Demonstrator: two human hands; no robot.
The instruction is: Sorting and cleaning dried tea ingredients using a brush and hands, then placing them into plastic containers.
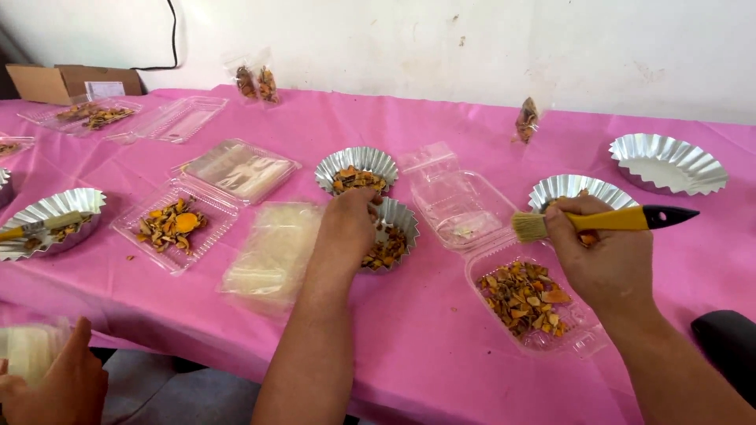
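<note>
Two bare forearms, no sleeves in view, left hand (346,224), right hand (606,256), no rings or watch

Can't really see the left hand (346,224)'s fingertips, they're buried in the foil cup (391,234) of orange-brown pieces. The right hand (602,252) covers most of another foil cup (579,191), so what's in that one is anyone's guess. Someone else's hand (55,386) is chopped off at the bottom-left edge, and the little bags (256,83) by the wall are too small to make out.

A table under a pink cloth (441,330) carries fluted foil tins (668,163), clear plastic boxes (175,223) of orange-brown chips and a stack of clear bags (272,252), all spread around the middle tin (356,168).
</note>
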